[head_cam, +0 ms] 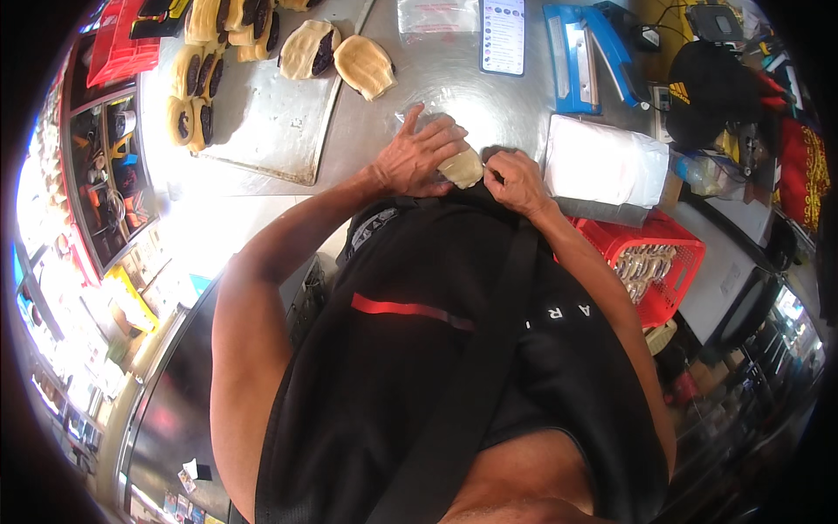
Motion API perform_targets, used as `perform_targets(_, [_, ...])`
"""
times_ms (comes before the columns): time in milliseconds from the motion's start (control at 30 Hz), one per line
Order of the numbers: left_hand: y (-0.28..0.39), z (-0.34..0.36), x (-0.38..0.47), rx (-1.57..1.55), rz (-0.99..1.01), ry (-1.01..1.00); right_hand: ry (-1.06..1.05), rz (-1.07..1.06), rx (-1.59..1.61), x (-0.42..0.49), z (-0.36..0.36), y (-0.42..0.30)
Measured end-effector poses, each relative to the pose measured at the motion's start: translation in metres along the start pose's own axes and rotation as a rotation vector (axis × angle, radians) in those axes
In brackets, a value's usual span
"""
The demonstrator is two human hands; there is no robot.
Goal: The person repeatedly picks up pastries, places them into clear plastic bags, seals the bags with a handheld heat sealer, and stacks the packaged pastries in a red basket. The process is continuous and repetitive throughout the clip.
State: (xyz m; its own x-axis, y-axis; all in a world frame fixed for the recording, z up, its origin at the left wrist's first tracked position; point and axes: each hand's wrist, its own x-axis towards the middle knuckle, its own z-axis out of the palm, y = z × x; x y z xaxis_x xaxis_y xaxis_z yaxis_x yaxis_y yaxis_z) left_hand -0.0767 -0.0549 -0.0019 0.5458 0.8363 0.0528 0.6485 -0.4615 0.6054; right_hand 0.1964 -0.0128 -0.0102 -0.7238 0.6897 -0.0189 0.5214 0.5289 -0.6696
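Close to my body at the metal table's front edge, my left hand [424,154] grips a pale flat pastry [462,169], its fingers spread over the top. Clear plastic glints around the pastry and behind those fingers; it looks like a thin bag [432,120]. My right hand [514,178] has its fingers curled and pinches the bag's edge beside the pastry. The exact grip at the fingertips is too small to make out. Beyond my left hand lie two loose pastries, one with dark filling showing [309,50] and one paler side up [365,67].
More filled pastries [193,98] stand in rows on a metal tray [262,147] at left. Ahead are clear plastic bags [438,16] and a lit phone [503,36]. To the right sit a blue impulse sealer [576,59], a white package [605,160] and a red crate [687,262] of wrapped pastries.
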Motion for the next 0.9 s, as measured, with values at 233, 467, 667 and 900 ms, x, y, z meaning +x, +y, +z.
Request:
perform_targets(233, [-0.006, 0.011, -0.002, 0.094, -0.014, 0.040, 0.094, 0.142, 0.054, 0.013, 0.006, -0.013])
perform_targets(467, [-0.007, 0.020, 0.007, 0.116, -0.119, 0.201, 0.035, 0.100, 0.067, 0.016, -0.002, -0.015])
perform_targets(667, [-0.010, 0.023, 0.012, 0.160, -0.126, 0.225, 0.108, 0.207, 0.124, 0.025, 0.011, -0.018])
perform_targets(900, [-0.011, 0.020, 0.026, 0.209, -0.319, 0.331, 0.031, 0.158, 0.206, 0.031, -0.003, -0.049])
